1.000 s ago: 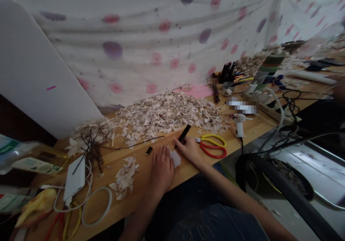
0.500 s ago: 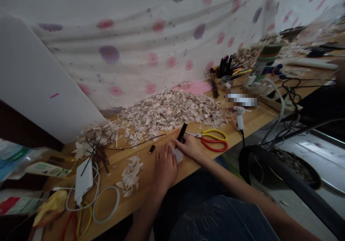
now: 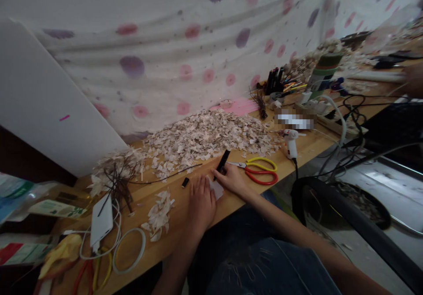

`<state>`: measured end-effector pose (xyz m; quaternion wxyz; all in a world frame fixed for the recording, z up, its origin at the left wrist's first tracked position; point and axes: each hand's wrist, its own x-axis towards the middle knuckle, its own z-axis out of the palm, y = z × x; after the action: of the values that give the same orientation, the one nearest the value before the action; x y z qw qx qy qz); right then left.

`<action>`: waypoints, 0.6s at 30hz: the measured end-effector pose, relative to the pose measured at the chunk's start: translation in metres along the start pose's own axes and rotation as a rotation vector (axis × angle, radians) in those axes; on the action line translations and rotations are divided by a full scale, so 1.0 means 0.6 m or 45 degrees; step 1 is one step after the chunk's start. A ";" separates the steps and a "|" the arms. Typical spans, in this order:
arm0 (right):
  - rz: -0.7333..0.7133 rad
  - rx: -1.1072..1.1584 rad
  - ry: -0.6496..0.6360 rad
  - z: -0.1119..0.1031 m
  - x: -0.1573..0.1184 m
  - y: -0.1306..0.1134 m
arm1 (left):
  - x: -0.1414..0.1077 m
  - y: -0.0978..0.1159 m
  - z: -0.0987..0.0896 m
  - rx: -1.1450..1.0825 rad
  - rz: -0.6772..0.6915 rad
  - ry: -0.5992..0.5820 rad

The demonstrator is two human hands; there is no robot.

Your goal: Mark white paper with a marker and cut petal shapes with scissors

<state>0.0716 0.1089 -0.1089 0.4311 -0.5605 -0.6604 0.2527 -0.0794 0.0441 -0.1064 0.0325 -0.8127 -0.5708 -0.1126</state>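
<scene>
My right hand (image 3: 231, 178) grips a black marker (image 3: 222, 163), its lower end down at a small pale piece of paper (image 3: 216, 189) on the wooden table. My left hand (image 3: 202, 200) lies flat with fingers stretched out, pressing the left side of that piece against the wood. A black marker cap (image 3: 185, 182) rests just beyond the left fingertips. Scissors with one yellow and one red handle (image 3: 261, 170) lie to the right of my right hand, blades toward it. To the left of my left hand is a small heap of pale petal-like pieces (image 3: 159, 215).
A wide pile of pale flakes (image 3: 211, 132) spreads behind my hands. At right stand a white glue gun (image 3: 291, 143) and a power strip (image 3: 343, 125) with tangled cables. A white power bank (image 3: 102, 218), a tape ring (image 3: 129, 251) and dry twigs (image 3: 119, 185) lie at left. Another person's hand (image 3: 413, 80) shows far right.
My hands and the marker stay almost in place; the view shifts slightly. At the far right, another person's hand has come further into view.
</scene>
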 end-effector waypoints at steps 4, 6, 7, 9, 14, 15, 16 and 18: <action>0.019 -0.034 -0.001 0.000 0.001 0.000 | 0.001 -0.001 0.004 0.011 -0.008 -0.001; 0.042 -0.053 0.016 -0.001 0.002 0.000 | 0.001 -0.001 0.006 0.020 -0.013 -0.001; 0.041 -0.056 0.009 -0.001 0.002 0.000 | 0.002 -0.001 0.007 0.024 -0.014 -0.001; 0.023 -0.059 -0.028 0.000 0.002 0.002 | 0.002 -0.001 0.009 0.031 -0.015 -0.001; 0.050 -0.090 -0.014 0.004 0.001 0.010 | 0.001 -0.001 0.011 0.039 -0.016 0.006; 0.052 -0.089 -0.012 0.005 0.001 0.011 | 0.001 -0.002 0.012 0.036 -0.013 0.006; 0.043 -0.084 -0.022 0.005 0.001 0.011 | 0.001 -0.002 0.013 0.033 -0.010 0.006; 0.005 -0.070 -0.064 0.006 0.000 0.011 | 0.001 -0.003 0.014 0.024 -0.008 0.007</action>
<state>0.0718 0.1111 -0.1159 0.3983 -0.5670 -0.6766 0.2493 -0.0795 0.0468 -0.1144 0.0414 -0.8103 -0.5742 -0.1097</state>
